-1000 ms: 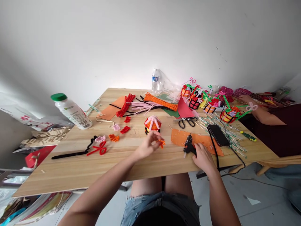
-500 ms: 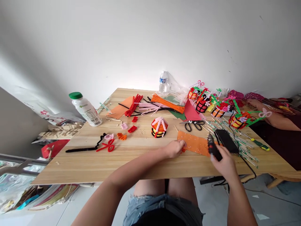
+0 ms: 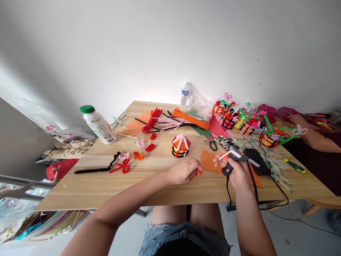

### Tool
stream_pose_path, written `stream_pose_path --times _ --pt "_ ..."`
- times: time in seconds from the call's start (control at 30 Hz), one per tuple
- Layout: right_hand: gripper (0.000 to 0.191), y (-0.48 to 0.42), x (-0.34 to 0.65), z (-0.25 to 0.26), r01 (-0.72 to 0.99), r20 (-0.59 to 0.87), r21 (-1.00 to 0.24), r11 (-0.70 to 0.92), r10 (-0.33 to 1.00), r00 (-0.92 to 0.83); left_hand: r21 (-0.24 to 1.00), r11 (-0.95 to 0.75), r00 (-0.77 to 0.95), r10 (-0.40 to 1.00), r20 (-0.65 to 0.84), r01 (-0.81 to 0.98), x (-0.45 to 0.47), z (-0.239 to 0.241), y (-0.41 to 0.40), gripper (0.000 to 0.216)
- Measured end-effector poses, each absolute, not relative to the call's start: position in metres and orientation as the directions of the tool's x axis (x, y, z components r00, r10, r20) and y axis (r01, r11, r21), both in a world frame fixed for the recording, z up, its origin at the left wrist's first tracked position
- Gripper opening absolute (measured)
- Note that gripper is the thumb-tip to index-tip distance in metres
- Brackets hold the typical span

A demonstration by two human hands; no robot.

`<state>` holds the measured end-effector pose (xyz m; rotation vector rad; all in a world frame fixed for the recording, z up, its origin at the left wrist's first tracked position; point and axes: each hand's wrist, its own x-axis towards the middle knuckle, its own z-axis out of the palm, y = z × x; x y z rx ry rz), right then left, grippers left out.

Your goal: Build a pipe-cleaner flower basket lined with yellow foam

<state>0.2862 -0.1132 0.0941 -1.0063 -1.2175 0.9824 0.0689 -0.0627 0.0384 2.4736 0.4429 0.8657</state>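
Note:
My right hand [image 3: 237, 173] is wrapped round a black hot glue gun [image 3: 229, 153], lifted over an orange sheet [image 3: 209, 160] with its nozzle end toward the upper left. A short pale stick shows across the gun near my fingers. My left hand [image 3: 185, 170] is closed just above the table, pinching a small orange pipe cleaner piece [image 3: 199, 172], mostly hidden by the fingers. Beyond it stands a small pipe-cleaner lantern [image 3: 181, 145] with an orange and pink top over a yellow and black base. Coiled pipe cleaner pieces [image 3: 138, 155] and a red bow [image 3: 124, 166] lie to the left.
Pipe cleaner bundles [image 3: 190, 118] lie at the back. Finished pipe-cleaner baskets [image 3: 249, 126] line the right side, near a black phone [image 3: 257, 161], scissors [image 3: 213, 145] and a screwdriver [image 3: 294, 165]. A white bottle [image 3: 98, 124] stands left. Another person's arm [image 3: 314, 137] reaches in at right.
My right hand has raised the glue gun and shifted it left, its nozzle now turned away from me. My left hand has moved left off the orange sheet with the orange piece.

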Motion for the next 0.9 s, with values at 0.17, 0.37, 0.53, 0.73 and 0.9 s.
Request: stream_pose_path --times 0.17,0.37,0.53,0.73,0.9 --pt "0.039 -0.097 0.248 0.059 -0.061 0.123 -0.991 0.119 0.990 -0.074 0.772 -0.627 0.409 0.735 0.541 0.106 0.017 0.024 -0.052 0.005" --pt "0.044 -0.101 0.231 0.051 0.046 0.067 -0.996 0.072 0.994 -0.090 0.888 -0.456 0.164 0.873 0.459 -0.058 0.009 0.012 -0.037 0.021" --pt "0.046 -0.101 0.223 0.050 0.096 0.078 -0.992 0.083 0.996 -0.052 0.691 -0.710 0.287 0.696 0.658 0.138 0.004 0.023 -0.043 0.010" --pt "0.051 -0.096 0.219 0.044 0.179 0.044 -0.983 0.039 0.999 0.023 0.481 -0.823 0.378 0.567 0.732 0.303 0.005 0.027 -0.046 0.019" --pt "0.055 -0.095 0.218 0.044 0.261 0.058 -0.965 0.039 0.996 0.066 0.434 -0.842 0.419 0.537 0.732 0.321 0.007 0.028 -0.047 0.018"
